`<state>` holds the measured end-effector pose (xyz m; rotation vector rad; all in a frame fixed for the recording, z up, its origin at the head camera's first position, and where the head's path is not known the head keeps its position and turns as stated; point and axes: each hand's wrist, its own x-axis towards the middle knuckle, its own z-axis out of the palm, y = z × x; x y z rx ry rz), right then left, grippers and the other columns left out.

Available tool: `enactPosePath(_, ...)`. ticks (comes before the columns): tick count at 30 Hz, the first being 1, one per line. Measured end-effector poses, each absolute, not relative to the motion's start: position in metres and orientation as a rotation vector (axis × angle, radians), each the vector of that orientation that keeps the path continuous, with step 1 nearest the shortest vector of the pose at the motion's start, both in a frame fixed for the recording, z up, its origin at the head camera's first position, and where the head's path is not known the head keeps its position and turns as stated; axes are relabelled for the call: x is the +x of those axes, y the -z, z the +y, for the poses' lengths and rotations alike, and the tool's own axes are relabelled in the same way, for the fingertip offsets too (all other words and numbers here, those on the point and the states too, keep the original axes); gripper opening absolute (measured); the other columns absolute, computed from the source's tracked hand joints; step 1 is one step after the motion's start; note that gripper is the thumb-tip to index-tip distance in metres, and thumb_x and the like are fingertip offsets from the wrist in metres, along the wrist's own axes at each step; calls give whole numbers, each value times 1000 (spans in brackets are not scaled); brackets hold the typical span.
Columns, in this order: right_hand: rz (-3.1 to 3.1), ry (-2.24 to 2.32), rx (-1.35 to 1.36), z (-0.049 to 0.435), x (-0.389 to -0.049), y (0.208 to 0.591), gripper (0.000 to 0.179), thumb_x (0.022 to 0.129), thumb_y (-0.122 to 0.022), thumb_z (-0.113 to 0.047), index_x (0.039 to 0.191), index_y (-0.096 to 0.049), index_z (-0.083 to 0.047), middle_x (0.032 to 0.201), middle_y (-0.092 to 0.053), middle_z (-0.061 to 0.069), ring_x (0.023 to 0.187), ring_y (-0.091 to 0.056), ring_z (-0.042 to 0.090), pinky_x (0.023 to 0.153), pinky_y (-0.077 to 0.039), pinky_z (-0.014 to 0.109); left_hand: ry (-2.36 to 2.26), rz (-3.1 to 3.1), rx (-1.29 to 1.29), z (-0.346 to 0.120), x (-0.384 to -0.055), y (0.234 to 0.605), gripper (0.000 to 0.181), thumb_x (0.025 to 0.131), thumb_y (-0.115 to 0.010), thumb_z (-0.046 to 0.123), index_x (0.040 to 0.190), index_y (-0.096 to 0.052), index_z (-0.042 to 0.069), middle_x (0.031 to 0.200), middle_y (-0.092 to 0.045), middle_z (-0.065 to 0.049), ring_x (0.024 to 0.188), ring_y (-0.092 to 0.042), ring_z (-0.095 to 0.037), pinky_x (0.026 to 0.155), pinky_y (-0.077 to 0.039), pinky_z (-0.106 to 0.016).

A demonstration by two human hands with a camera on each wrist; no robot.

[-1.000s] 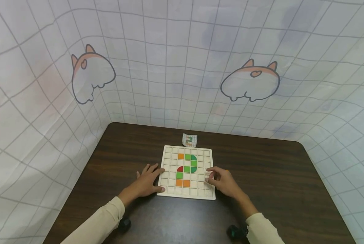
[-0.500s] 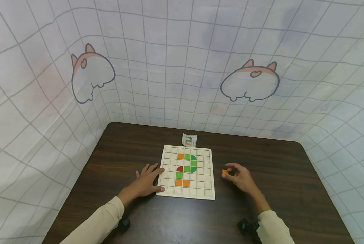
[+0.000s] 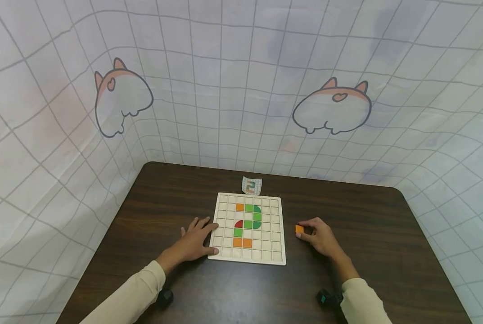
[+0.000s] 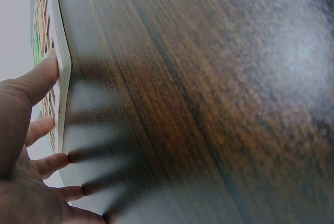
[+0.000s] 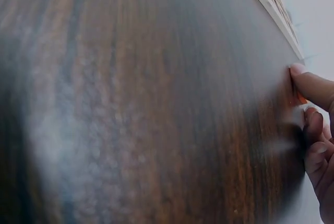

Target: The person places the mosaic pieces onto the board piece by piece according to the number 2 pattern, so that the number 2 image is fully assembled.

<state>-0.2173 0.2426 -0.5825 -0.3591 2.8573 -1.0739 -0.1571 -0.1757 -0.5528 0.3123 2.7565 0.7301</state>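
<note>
A cream gridded board (image 3: 269,252) lies flat on the dark table, bearing orange, green and red tiles in a bent pattern. My left hand (image 3: 190,243) rests at its left side, fingers spread. Its thumb (image 4: 44,75) and index finger lie on the rim, while the other fingertips reach down to the table. To the right of the board, my right hand (image 3: 322,236) pinches an orange square tile (image 3: 300,229) between thumb and fingers, low at the tabletop. In the right wrist view only an orange sliver shows beside the thumb (image 5: 310,85).
Behind the board lies a small paper card (image 3: 251,186) printed with a coloured pattern on a grid. A white gridded curtain (image 3: 233,90) surrounds the table (image 3: 367,216) at the back and sides. Dark wrist devices (image 3: 328,298) sit under both sleeves.
My right hand has moved right, from the board's right edge to the table beside it, and has taken hold of the orange tile there. My left hand has stayed in place.
</note>
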Motion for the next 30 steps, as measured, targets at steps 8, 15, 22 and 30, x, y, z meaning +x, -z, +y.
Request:
enactPosePath(8, 2893, 1018, -396, 244, -218, 581, 38, 86, -81, -19, 120, -74, -5, 107, -60, 10, 69, -49, 11, 61, -44, 23, -704, 2756, 311, -175, -159, 552, 76, 85, -79, 44, 150, -47, 21, 163, -30, -16, 151, -16, -50, 106, -15, -83)
enactPosePath(15, 2925, 1033, -422, 243, -219, 580, 31, 84, -82, -17, 113, -77, -7, 106, -60, 10, 68, -50, 10, 62, -45, 23, -698, 2758, 300, -175, -161, 552, 76, 84, -80, 44, 149, -48, 22, 162, -30, -16, 150, -17, -50, 106, -16, -82)
enactPosePath(22, 2937, 995, -395, 242, -218, 581, 28, 86, -80, -20, 111, -76, -8, 108, -61, 11, 70, -50, 12, 63, -44, 26, -678, 2758, 298, -175, -161, 554, 77, 84, -80, 44, 150, -47, 22, 163, -30, -16, 151, -17, -50, 106, -16, -82)
enactPosePath(30, 2907, 1035, -374, 237, -213, 582, 30, 92, -75, -26, 117, -69, -9, 113, -64, 12, 69, -52, 13, 62, -45, 27, -691, 2756, 298, -176, -159, 555, 76, 84, -80, 44, 149, -48, 22, 163, -30, -16, 150, -17, -50, 105, -16, -83)
